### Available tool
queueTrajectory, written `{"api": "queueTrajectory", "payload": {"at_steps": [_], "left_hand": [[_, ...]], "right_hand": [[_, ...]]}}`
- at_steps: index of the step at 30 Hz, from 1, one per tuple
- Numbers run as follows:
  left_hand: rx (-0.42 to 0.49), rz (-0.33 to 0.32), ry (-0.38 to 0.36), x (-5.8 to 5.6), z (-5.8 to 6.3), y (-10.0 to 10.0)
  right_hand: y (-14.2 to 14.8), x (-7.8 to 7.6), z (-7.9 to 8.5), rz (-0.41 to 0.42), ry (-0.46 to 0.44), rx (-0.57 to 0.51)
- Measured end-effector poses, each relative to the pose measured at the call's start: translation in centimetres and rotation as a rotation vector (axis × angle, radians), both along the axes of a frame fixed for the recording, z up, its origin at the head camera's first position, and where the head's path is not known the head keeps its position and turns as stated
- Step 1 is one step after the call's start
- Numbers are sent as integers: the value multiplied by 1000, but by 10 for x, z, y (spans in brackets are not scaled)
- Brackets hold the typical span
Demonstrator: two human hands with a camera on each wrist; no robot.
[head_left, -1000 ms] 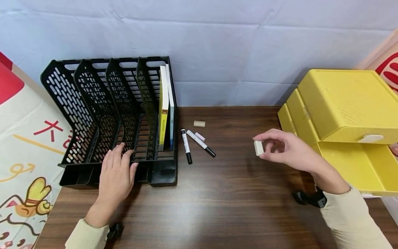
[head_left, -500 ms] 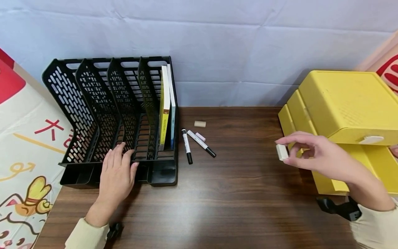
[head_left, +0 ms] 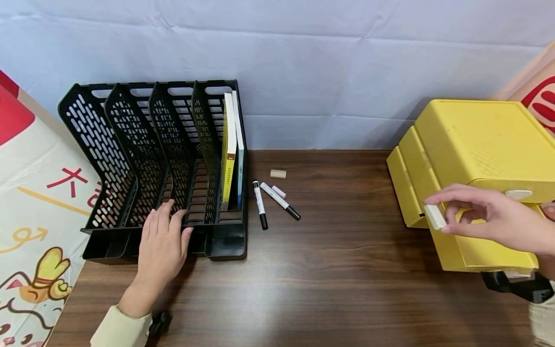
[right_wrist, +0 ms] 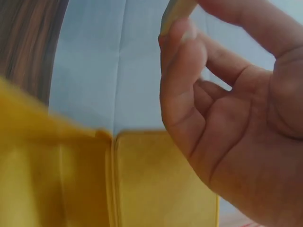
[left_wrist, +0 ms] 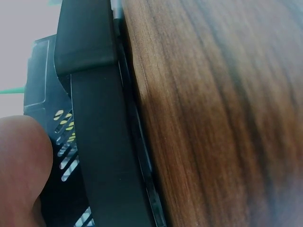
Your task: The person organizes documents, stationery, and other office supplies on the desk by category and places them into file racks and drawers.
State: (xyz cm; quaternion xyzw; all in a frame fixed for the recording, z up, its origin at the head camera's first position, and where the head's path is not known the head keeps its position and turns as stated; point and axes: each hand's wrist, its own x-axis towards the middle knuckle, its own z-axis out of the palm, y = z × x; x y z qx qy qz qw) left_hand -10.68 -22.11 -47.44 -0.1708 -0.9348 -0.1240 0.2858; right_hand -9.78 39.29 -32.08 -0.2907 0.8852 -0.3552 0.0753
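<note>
Pinching a white block (head_left: 434, 216) in right grip (head_left: 490, 218), frame right, resting relaxed left grip (head_left: 162, 243) on black rack (head_left: 162, 127), lower left.

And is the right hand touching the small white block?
Touching: the head view shows the right hand pinching the white block between its thumb and a finger.

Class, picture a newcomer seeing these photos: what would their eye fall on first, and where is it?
Probably the bright yellow drawer unit at the right of the table, where the right hand pinches a small white block. Next, the big black file rack at the left, with books in its rightmost slot and the left hand at its front edge.
</note>
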Motion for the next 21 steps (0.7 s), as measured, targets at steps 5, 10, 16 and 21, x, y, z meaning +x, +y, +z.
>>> {"api": "queueTrajectory", "payload": {"at_steps": [5, 10, 16, 21], "left_hand": [[1, 0, -3, 0, -1, 0], [0, 3, -10, 0, -1, 0], [-1, 7, -13, 1, -2, 0], [2, 9, -16, 1, -3, 0]], "right_hand": [[20, 2, -7, -5, -24, -20], [42, 3, -14, 43, -80, -61], [67, 1, -25, 138, -152, -137], [77, 1, -33, 159, -243, -168]]}}
